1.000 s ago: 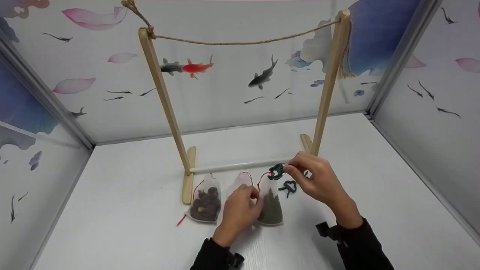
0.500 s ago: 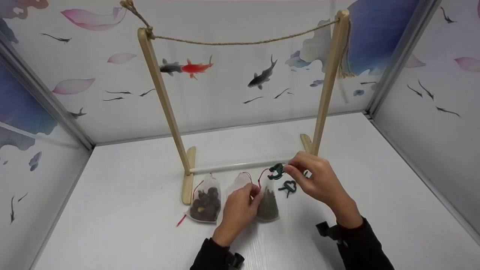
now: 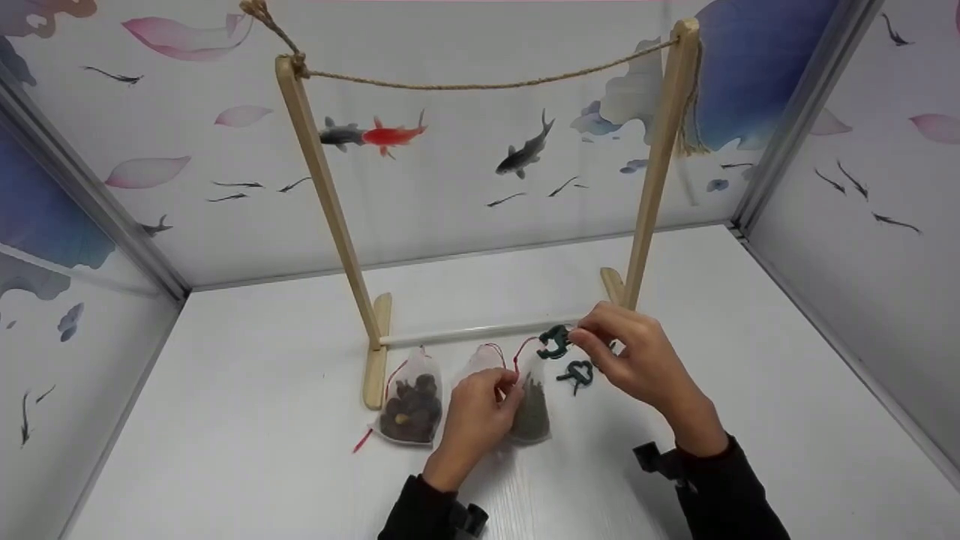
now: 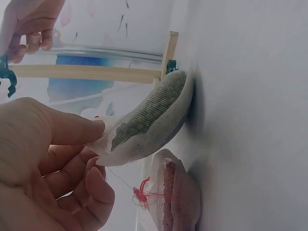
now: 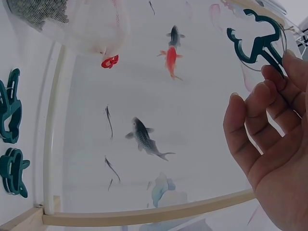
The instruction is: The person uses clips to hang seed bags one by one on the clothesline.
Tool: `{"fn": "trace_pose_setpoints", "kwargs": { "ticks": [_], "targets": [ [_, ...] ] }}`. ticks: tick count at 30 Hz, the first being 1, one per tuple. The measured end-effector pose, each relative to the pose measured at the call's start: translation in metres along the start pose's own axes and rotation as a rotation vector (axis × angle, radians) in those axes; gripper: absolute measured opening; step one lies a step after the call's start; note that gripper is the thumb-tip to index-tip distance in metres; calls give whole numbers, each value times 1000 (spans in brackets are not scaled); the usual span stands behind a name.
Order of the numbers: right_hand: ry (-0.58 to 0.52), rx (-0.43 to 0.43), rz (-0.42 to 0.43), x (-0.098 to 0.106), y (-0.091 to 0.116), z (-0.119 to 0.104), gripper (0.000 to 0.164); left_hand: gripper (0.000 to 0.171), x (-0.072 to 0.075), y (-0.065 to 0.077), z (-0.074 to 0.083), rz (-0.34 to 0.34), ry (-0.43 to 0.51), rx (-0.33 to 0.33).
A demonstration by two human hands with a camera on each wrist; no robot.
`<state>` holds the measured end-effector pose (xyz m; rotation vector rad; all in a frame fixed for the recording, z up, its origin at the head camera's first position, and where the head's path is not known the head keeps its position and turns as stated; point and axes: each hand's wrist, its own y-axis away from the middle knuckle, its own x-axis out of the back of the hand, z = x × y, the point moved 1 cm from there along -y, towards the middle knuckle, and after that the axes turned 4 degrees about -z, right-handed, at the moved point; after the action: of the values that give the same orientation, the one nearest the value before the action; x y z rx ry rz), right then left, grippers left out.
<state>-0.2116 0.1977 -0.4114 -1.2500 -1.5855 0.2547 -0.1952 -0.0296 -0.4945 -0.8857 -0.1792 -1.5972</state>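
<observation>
My left hand (image 3: 476,416) pinches the top of a white mesh drawstring bag (image 3: 532,412) with grey-green filling. In the left wrist view that bag (image 4: 151,115) leans, its lower end at the tabletop. My right hand (image 3: 634,352) pinches the handles of a dark green plastic clip (image 3: 553,342), just above and right of the bag. The right wrist view shows this clip (image 5: 257,41) with its jaws spread apart and nothing between them. Behind my left hand lies another mesh bag (image 3: 480,361), mostly hidden; the left wrist view shows reddish filling in a bag (image 4: 175,192).
A mesh bag of dark brown lumps (image 3: 411,409) lies at the left. Two more green clips show in the right wrist view, one clip (image 5: 10,108) above another clip (image 5: 14,171). Behind stands a wooden frame (image 3: 330,202) with a sagging rope (image 3: 480,86) and a white crossbar (image 3: 472,331).
The grey-green bag in my left hand has risen a little and shifted left. My right hand and its clip have barely moved.
</observation>
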Motion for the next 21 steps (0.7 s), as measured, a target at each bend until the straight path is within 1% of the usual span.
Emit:
{"fn": "trace_pose_setpoints", "kwargs": {
  "ticks": [2, 7, 11, 13, 17, 19, 21],
  "targets": [
    [-4, -8, -9, 1, 0, -1, 20, 8, 0, 0, 1, 5, 6, -2],
    [-3, 11, -5, 4, -1, -1, 21, 9, 0, 0, 2, 26, 22, -7],
    [10, 26, 5, 6, -1, -2, 21, 10, 1, -1, 4, 55, 34, -30],
    [20, 36, 11, 8, -2, -3, 21, 10, 1, -1, 4, 70, 45, -52],
    [28, 29, 26, 10, -1, -6, 20, 8, 2, -3, 4, 96, 84, -105],
    [28, 16, 28, 12, -2, -7, 19, 11, 4, -5, 6, 100, 104, -129],
    [32, 9, 23, 16, -3, -7, 17, 13, 8, -8, 10, 92, 117, -137]
  ]
}}
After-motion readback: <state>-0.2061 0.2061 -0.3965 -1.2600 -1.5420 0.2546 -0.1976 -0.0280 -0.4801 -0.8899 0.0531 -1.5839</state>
